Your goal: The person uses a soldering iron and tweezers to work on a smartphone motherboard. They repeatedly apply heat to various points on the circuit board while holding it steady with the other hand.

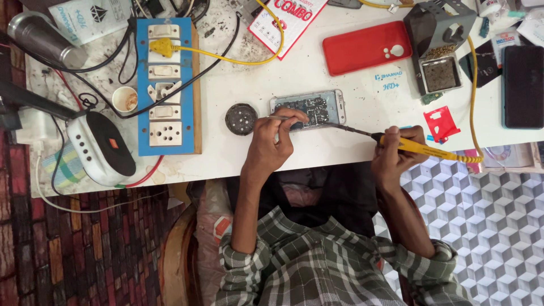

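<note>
An opened phone (309,109) lies flat on the white bench (294,73), its back off and the circuit board showing. The left hand (273,141) comes up from the near edge of the bench with the wrist bent back, fingers curled and pinched narrowly on thin tweezers (279,118) whose tip lies at the phone's left end; the knuckles rest against the phone's near edge. The right hand (395,153) sits to the right of the phone, at the bench's near edge, closed in a fist-like pen grip around the yellow handle of a soldering iron (416,147). The iron's dark metal shaft slants up and left, its tip reaching the phone's lower right corner. Both forearms, in rolled plaid sleeves, angle in toward the phone. Just left of the phone sits a small round dark tin (241,118). Beyond the phone lies a red phone cover (362,48), and well to its left a blue switchboard (165,85).
</note>
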